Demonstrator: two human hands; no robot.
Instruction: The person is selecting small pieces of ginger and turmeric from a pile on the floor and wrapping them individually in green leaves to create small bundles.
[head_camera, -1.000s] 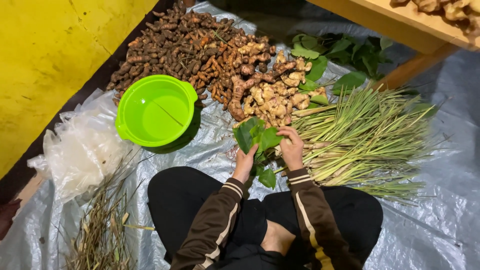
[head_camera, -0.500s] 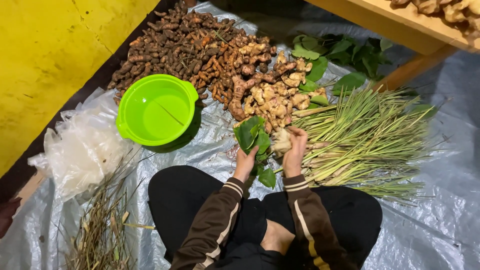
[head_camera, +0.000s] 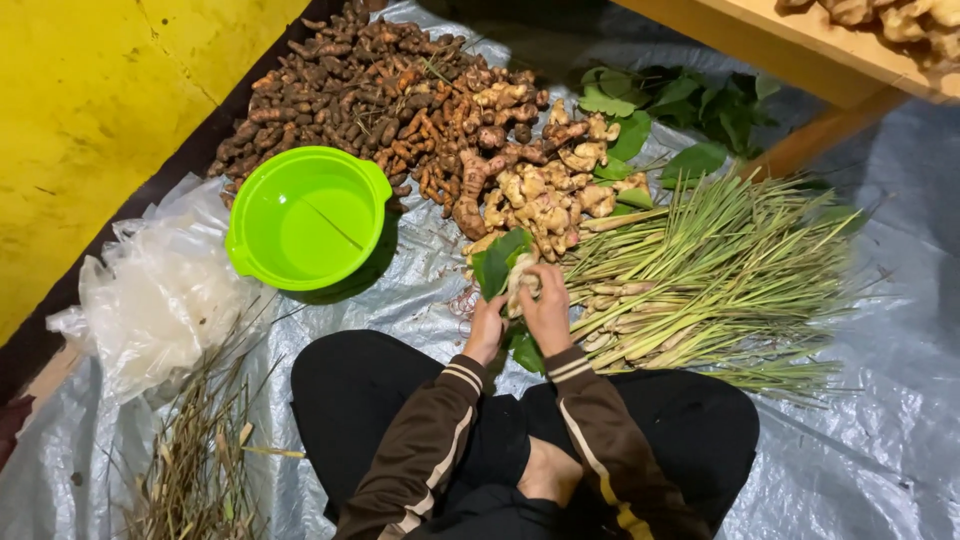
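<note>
I sit cross-legged on a silver plastic sheet (head_camera: 860, 460). My left hand (head_camera: 487, 328) grips a bunch of green leaves (head_camera: 500, 262) from below. My right hand (head_camera: 549, 308) is closed around a pale root piece (head_camera: 520, 287) pressed against those leaves. Both hands meet just in front of my knees, at the near edge of the ginger pile (head_camera: 545, 200). A bundle of lemongrass stalks (head_camera: 700, 275) lies immediately right of my right hand.
A heap of dark turmeric roots (head_camera: 350, 90) lies at the back left. An empty bright green basin (head_camera: 308, 218) stands left of my hands. Clear plastic bags (head_camera: 150, 300) and dry trimmings (head_camera: 195, 460) lie on the left. Loose green leaves (head_camera: 680, 110) sit under a wooden table (head_camera: 800, 60).
My right hand has picked up a pale root piece and brought it against the leaves held by my left hand. Both hands have drawn closer together.
</note>
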